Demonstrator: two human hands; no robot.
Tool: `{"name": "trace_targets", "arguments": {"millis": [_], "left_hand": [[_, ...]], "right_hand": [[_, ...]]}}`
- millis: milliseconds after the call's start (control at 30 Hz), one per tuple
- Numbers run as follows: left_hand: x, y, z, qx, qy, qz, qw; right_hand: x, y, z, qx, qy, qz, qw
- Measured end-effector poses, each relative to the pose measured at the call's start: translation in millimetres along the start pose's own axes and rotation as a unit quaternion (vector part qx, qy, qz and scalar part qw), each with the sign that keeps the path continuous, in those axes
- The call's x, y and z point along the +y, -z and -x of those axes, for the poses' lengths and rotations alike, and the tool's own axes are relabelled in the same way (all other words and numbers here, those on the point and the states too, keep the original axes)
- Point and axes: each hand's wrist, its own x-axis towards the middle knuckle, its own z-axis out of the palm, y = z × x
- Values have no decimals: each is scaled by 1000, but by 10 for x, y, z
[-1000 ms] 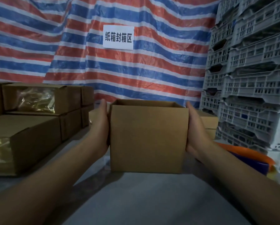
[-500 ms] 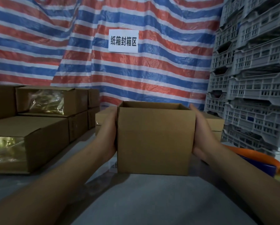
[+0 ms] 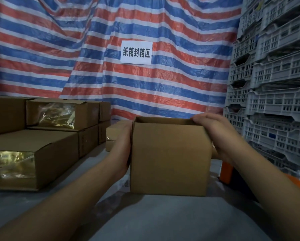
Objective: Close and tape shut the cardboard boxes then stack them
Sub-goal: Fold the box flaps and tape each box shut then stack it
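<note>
A small brown cardboard box (image 3: 170,159) stands on the grey table (image 3: 145,220) in front of me, its top open. My left hand (image 3: 123,150) lies flat against its left wall, fingers straight. My right hand (image 3: 215,134) sits at the box's upper right corner, fingers curled over the top rim. Taped boxes (image 3: 46,150) with shiny tape on their ends are stacked at the left. Another small box (image 3: 114,136) sits behind my left hand.
A striped red, white and blue tarp (image 3: 111,66) with a white paper sign (image 3: 136,52) hangs behind. Grey plastic crates (image 3: 271,94) are stacked high at the right. An orange object (image 3: 226,173) shows beside my right forearm.
My right hand has risen from the box's right wall to its top right corner, fingers now curling over the rim. The left hand stays flat on the left wall.
</note>
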Motion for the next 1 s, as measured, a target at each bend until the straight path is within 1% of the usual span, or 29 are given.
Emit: {"name": "trace_targets", "arguments": {"millis": [167,300,400,500,600,700,800,933,1000], "left_hand": [[25,-18,12,23,18,-5,1000],[57,-36,39,30,20,-18,999],[64,-18,65,19,16,-16,1000],[59,27,58,-13,12,-7,1000],[77,78,32,-48,22,-5,999],[84,101,10,-60,33,-13,998],[48,59,-7,-50,45,-30,997],[29,47,-25,14,20,-17,1000],[42,73,-19,-3,4,-33,999]], "right_hand": [[-38,142,-36,-70,-17,57,996],[-38,188,-51,-107,-19,83,991],[-27,200,-62,-115,-16,81,990],[-26,189,-53,-120,-14,79,990],[-27,185,-40,-125,-13,70,990],[-26,184,-43,-136,-16,64,989],[-23,180,-35,-136,-17,65,989],[-22,173,-22,-131,-15,60,989],[-20,172,-22,-132,-11,61,989]]}}
